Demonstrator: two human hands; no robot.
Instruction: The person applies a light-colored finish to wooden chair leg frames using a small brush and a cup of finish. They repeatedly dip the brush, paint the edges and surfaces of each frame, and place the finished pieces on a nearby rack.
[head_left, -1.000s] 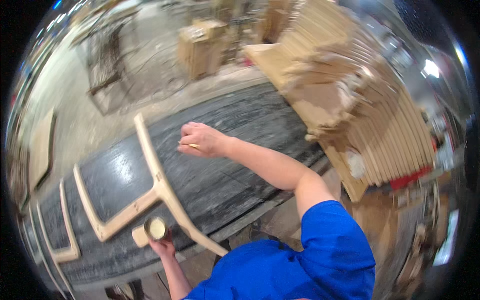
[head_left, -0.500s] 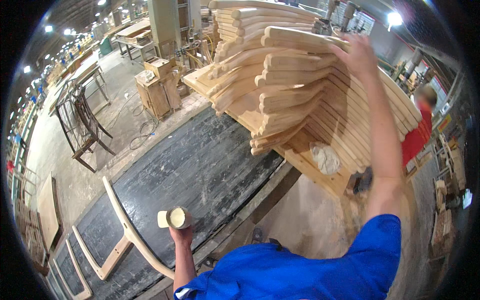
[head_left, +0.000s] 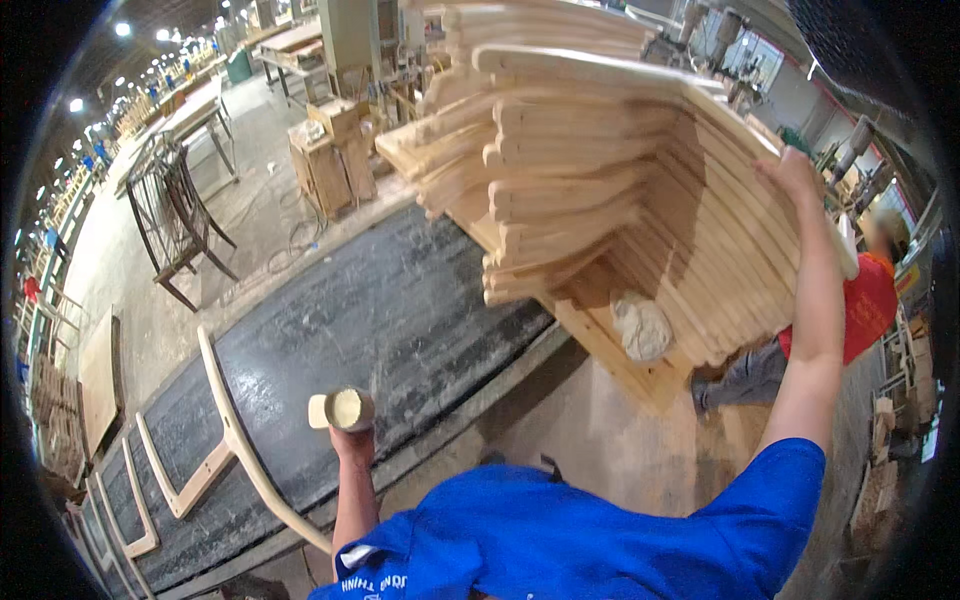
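Note:
My left hand [head_left: 352, 443] is closed around a small round container [head_left: 350, 409] with a cream-coloured top or filling. A pale flat piece [head_left: 317, 411] juts from the container's left side. At the right, my right hand [head_left: 793, 177] grips the uppermost bent wooden chair part [head_left: 590, 66] along its right-hand arm. That part lies over a tall stack of similar bent parts [head_left: 570, 200]. The fingers' far side is partly hidden. Beneath the stack is a wooden board [head_left: 600, 345], with a crumpled whitish cloth [head_left: 641, 327] on it.
A dark, scuffed conveyor belt [head_left: 330, 300] runs diagonally at left, carrying spaced wooden frame parts [head_left: 232, 435]. A person in red [head_left: 868, 300] stands behind the stack at right. A dark metal-framed chair [head_left: 180, 215] and a wooden cabinet [head_left: 325, 170] stand beyond the belt.
My right hand has moved right and nearer along the uppermost part, whose left end has shifted left over the stack. The left hand still holds the container. The whole view has turned slightly.

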